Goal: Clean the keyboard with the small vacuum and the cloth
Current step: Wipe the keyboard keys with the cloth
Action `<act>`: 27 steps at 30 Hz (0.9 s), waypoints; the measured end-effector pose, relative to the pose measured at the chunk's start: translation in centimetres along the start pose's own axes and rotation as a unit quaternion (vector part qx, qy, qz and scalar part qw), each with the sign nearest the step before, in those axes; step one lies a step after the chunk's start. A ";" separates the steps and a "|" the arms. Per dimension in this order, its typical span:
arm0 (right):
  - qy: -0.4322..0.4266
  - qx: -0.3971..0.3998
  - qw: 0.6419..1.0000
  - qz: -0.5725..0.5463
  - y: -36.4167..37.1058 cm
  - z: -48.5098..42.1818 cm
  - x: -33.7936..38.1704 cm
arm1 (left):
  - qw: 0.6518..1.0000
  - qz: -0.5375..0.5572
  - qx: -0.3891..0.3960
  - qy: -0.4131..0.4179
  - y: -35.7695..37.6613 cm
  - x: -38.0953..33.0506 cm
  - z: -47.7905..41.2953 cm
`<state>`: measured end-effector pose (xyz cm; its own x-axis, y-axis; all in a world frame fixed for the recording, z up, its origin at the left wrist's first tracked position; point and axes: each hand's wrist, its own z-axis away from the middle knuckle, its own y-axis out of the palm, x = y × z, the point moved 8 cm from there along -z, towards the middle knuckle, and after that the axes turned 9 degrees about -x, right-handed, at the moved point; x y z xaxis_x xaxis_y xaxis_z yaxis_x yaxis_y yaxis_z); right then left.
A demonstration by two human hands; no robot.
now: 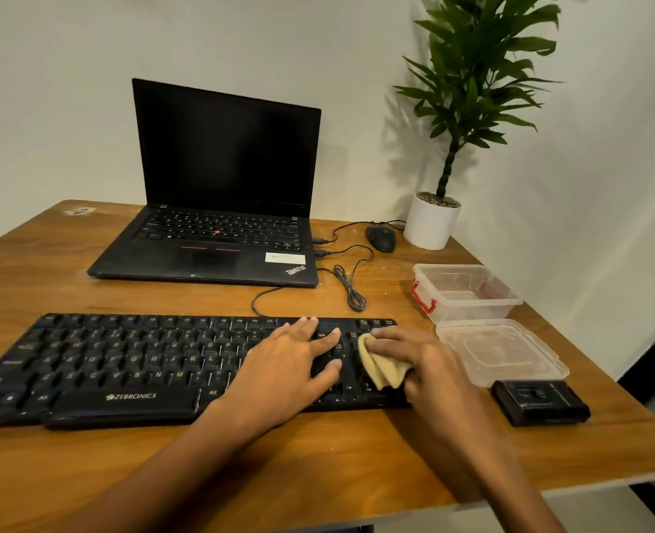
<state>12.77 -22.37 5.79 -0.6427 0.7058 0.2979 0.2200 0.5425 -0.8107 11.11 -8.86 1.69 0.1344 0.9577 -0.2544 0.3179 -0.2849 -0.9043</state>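
Black full-size Zebronics keyboard (126, 363) lies along the near side of the brown wooden table (318, 475), in front of an open black laptop (218, 186). Left hand (291, 363) flat on the keys just left of the number pad, fingers straight and spread. Right hand (414, 359) over the number pad, fingers curled round a folded beige cloth (379, 367), pressing it to the keys. Right of keyboard: clear plastic box (466, 292) with red clips, clear lid (503, 352) nearer, small black boxy device (541, 402) nearest. Black wired mouse (381, 238) and white-potted green plant (431, 223) at far corner.
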 end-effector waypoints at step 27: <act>0.031 0.031 0.998 0.051 1.7 -2.9 -2.7 | 1.000 0.003 0.002 0.006 0.2 0.5 -1.5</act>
<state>17.06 -22.04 5.07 -0.5724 0.7837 0.2412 0.2356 0.4390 -0.8670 12.64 -8.49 1.91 0.1474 0.9556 -0.2551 0.3137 -0.2897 -0.9042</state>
